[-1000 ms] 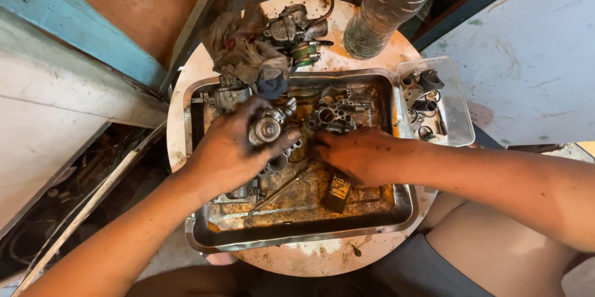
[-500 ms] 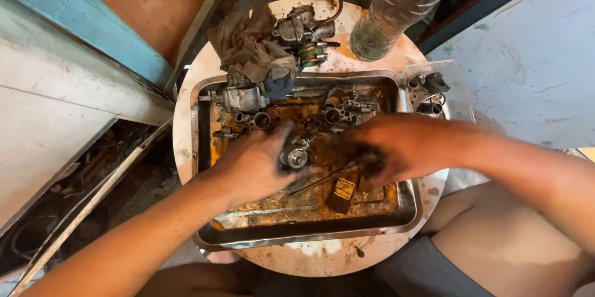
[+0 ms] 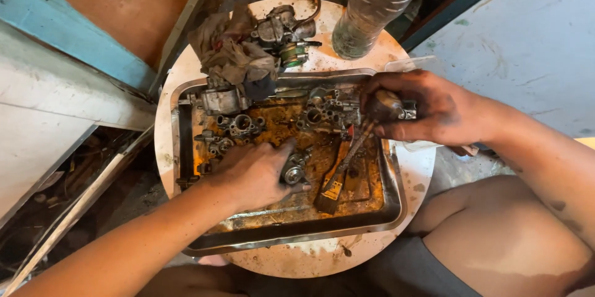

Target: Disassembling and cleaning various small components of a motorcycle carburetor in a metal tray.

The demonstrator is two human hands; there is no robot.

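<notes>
Left hand (image 3: 251,173): closed over a small round metal carburetor part (image 3: 293,172), fingers curled above it, thumb side pressing it toward the floor of the steel tray (image 3: 387,210). The part sits in oily brown residue; its round face shows just past the fingertips, pointing up toward the camera. Its long axis cannot be told, since the hand covers most of it.

Right hand (image 3: 427,111): closed around the head end of a long dark tool (image 3: 347,161), apparently a brush or driver. The tool's long axis runs diagonally, from the right grip down and inward to a flat dark end (image 3: 328,195) lying on the tray floor just beside the left hand's part.

Judgement on the work in hand: the part looks slick, so a firm pinch low against the tray would steady it, and the tool would serve best kept at a shallow angle so its tip does not skid off.

Outward from the grips: a cluster of carburetor bodies (image 3: 322,111) lies beyond the left fingertips. Farther off, a dirty rag (image 3: 229,55) drapes over the tray's far rim, near a clear ribbed plastic bottle (image 3: 372,6). All rest on a round white tabletop (image 3: 297,263).
</notes>
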